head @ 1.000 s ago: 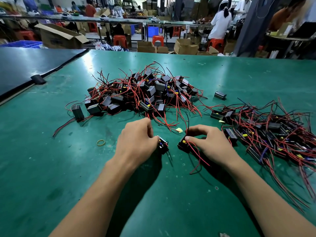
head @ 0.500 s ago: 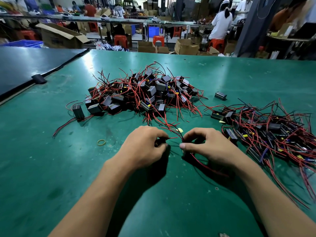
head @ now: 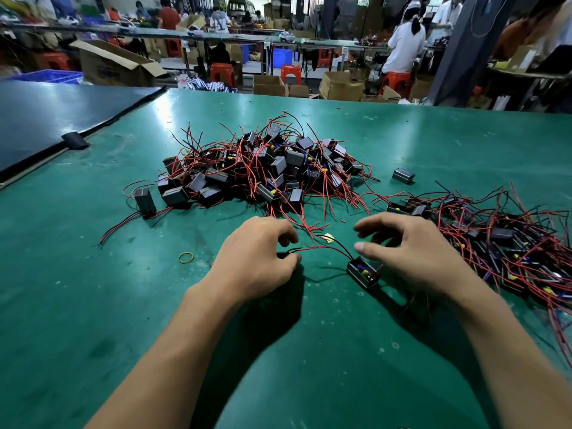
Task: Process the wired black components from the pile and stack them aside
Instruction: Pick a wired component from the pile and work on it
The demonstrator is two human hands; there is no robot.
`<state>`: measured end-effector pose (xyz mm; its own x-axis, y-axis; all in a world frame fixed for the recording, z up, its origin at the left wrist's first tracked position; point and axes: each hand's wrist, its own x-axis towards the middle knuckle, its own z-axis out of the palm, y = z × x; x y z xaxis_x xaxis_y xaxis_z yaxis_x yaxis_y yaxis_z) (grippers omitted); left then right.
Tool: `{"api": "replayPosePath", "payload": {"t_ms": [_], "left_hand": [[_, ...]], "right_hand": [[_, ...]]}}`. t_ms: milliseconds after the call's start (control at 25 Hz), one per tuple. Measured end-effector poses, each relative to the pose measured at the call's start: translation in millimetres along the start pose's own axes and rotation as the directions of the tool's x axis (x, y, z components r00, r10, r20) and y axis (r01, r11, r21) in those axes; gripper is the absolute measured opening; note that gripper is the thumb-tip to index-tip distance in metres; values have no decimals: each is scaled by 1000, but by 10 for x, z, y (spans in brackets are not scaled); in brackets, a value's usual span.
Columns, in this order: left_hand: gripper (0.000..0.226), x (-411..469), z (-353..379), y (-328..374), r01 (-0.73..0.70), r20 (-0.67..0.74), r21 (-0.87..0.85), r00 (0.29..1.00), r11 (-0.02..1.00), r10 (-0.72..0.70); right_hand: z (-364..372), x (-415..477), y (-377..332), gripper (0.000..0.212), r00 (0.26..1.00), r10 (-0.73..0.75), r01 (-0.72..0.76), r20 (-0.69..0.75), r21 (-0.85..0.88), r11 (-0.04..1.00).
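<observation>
A large pile of wired black components (head: 263, 171) with red and black leads lies mid-table. A second spread-out heap (head: 510, 246) sits to the right. My left hand (head: 257, 261) is pinched on a small black component that is mostly hidden under its fingers. Red and black wires arc from those fingers to another black component (head: 363, 272), which lies on the green table (head: 93, 305) between my hands. My right hand (head: 411, 252) hovers just right of that component with its fingers spread and nothing in them.
A lone black component (head: 403, 175) lies beyond the right heap, and another (head: 145, 201) stands at the pile's left edge. A yellow rubber band (head: 186, 257) and a yellow scrap (head: 327, 237) lie near my hands. A dark table (head: 46, 119) adjoins at left. People work at benches behind.
My hands came together and then moved apart. My right hand opened and let go of its component, which now lies on the table.
</observation>
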<state>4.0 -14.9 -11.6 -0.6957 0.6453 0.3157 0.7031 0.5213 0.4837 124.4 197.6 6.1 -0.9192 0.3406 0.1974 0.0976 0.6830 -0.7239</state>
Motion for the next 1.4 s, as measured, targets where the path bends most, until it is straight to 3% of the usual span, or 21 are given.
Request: {"api": "replayPosePath", "payload": {"t_ms": [80, 200, 400, 600, 1000, 1240, 1400], "left_hand": [[19, 3, 17, 28, -36, -29, -35, 999, 999, 35], [18, -4, 73, 50, -55, -30, -31, 998, 998, 54], [11, -34, 162, 82, -57, -71, -22, 996, 998, 56], [11, -32, 193, 72, -53, -119, -60, 992, 997, 45], [11, -31, 201, 58, -117, -149, -82, 983, 990, 104], [11, -33, 206, 29, -82, -182, -74, 981, 994, 68], [13, -24, 201, 24, -95, -176, -116, 982, 989, 74]], "right_hand": [[123, -28, -118, 16, 981, -160, 165, -111, 32, 986], [409, -54, -168, 18, 947, -310, 302, -82, -96, 948], [601, -28, -2, 17, 967, -229, 208, -115, -169, 963], [638, -19, 11, 1, 972, -107, 101, -208, -40, 994], [579, 23, 22, 9, 967, 24, 13, -252, 143, 990], [551, 16, 1, 9, 977, 45, -1, -211, 204, 979], [573, 1, -8, 9, 982, -12, 37, -190, 125, 992]]}}
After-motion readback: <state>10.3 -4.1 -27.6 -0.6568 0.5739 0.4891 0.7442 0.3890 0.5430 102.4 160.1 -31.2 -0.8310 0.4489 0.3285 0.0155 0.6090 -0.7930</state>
